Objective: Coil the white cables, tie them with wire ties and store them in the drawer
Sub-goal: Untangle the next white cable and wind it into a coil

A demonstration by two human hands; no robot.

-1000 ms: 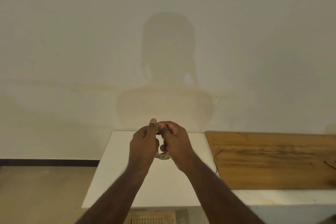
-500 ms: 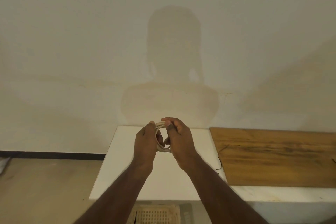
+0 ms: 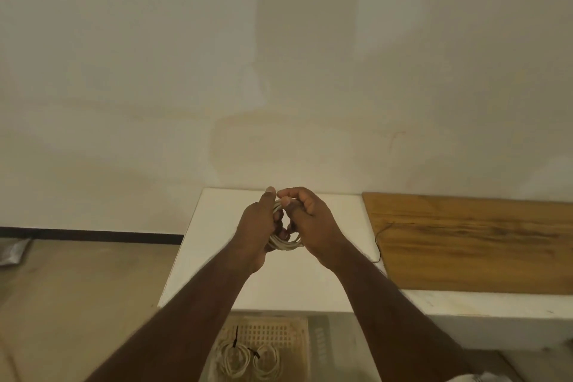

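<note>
Two tied white coils [image 3: 250, 361] lie in the drawer [image 3: 297, 324].

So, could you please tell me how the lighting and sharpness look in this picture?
Head view: dim, warm light from behind throws the person's shadow on the wall; wide-angle lens bends the table edges; both hands and the cable coil look slightly soft.

Three white cable coils [image 3: 283, 237] [image 3: 234, 361] [image 3: 267, 363], two hands [image 3: 259, 228] [image 3: 311, 222], one wooden board [image 3: 471, 242].
</note>
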